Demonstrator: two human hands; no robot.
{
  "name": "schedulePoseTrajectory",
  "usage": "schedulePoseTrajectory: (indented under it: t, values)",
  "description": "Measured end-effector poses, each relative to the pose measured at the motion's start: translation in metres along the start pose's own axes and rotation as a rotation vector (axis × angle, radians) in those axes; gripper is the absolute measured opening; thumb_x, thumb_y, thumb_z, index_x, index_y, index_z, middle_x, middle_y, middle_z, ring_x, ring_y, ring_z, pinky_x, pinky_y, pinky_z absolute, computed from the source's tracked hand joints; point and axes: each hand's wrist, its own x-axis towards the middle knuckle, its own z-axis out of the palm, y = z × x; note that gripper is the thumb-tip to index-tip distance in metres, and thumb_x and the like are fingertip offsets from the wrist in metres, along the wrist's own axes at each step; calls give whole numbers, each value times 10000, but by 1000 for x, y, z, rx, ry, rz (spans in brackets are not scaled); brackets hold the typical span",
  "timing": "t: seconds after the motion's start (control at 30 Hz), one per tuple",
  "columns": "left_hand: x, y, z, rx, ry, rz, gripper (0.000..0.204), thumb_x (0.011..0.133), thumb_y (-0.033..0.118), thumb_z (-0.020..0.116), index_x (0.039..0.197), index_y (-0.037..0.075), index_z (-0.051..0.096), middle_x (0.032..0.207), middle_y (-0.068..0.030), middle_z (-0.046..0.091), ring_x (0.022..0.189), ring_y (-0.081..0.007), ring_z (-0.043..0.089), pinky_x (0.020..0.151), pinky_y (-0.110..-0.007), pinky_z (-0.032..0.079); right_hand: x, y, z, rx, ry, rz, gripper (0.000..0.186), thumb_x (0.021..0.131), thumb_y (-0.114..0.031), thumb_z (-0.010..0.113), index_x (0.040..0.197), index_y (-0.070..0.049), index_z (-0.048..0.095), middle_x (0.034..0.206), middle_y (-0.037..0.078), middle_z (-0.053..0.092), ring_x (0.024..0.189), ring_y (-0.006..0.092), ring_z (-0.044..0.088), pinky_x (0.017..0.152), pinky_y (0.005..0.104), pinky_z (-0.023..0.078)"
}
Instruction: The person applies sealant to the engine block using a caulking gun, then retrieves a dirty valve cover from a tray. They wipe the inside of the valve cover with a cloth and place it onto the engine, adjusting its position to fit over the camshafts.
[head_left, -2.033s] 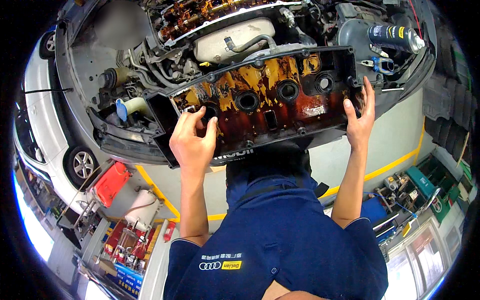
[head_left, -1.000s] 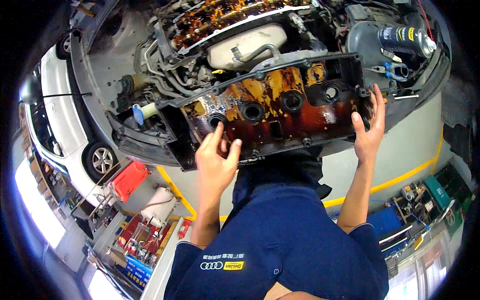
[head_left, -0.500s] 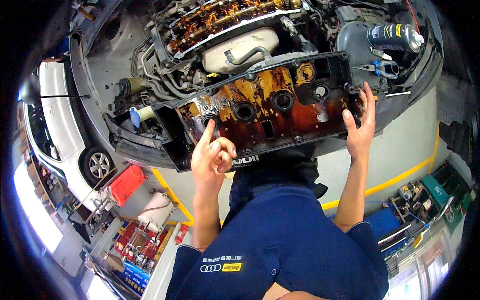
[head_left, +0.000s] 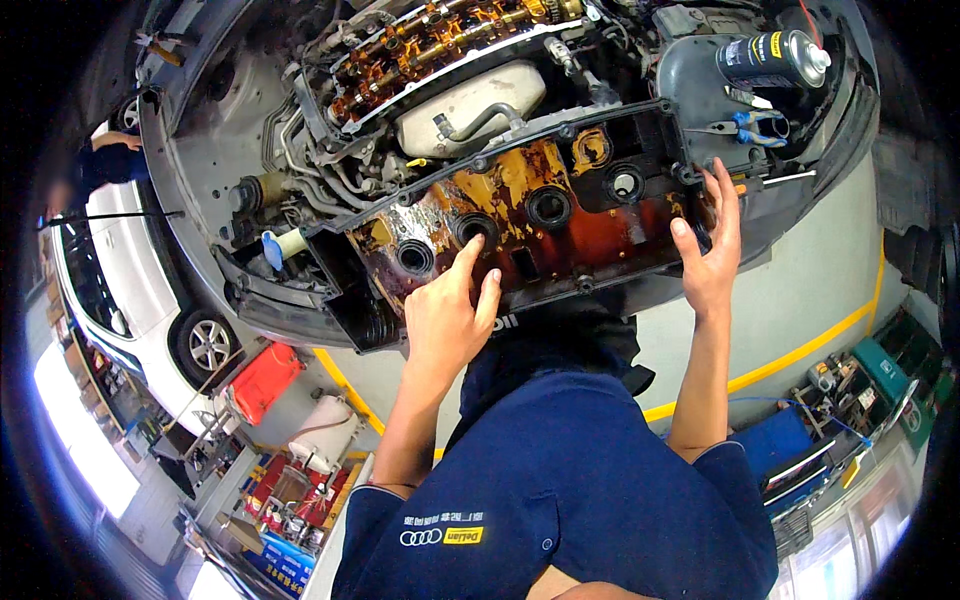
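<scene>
here, left hand (head_left: 447,322) at oily cover (head_left: 590,243), right hand (head_left: 712,262) alongside

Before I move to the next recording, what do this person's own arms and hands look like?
The left hand and right hand are both bare, with no gloves, and no rings or watch visible. The forearms are uncovered below short, dark blue sleeves with a thin pale edge.

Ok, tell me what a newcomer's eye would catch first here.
Likely the long black cover at centre, its inside stained amber and dark red, with the left hand at a round hole. Beyond it, amber engine parts show at the top; a spray can lies upper right.
</scene>
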Motion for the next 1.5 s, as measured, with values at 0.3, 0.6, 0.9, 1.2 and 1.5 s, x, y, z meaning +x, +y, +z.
schedulePoseTrajectory:
  t: [0.3,0.6,0.9,1.2,1.5]
  values:
    - [-1,5,17,-917,-223,-227,817,995,122,678,1679,-30,258,725,-96,658,530,-145,489,533,-273,426,1,-3,0,18,-15,22,915,933,-331,810,1664,-17,357,1551,264,533,1406,327,557,1208,441,409]
    - [-7,-8,20,-1535,-305,-225,841,1059,150,590,1722,-3,95,901,-242,732,501,-72,425,495,-218,383,-2,2,-2,28,4,27,930,918,-343,821,1657,-10,366,1526,264,554,1401,335,560,1210,445,406]
    - [2,2,17,-1201,-260,-166,661,1070,120,620,1654,-37,354,903,-115,755,567,-51,481,544,-211,412,-3,5,-4,-2,4,8,943,907,-357,822,1653,-4,366,1528,274,558,1404,340,563,1209,449,407]
    - [28,41,29,-188,51,193,371,996,176,734,1353,76,712,778,-121,727,627,-265,695,620,-379,538,-4,4,-3,11,-1,-4,921,918,-330,812,1655,-8,362,1527,278,561,1404,346,568,1208,444,409]
    - [43,49,47,-20,119,226,205,1001,228,716,1146,87,751,874,-161,779,763,-349,760,682,-448,591,-4,5,-6,45,-3,-14,896,897,-252,816,1644,-5,387,1496,260,590,1390,342,576,1207,445,412]
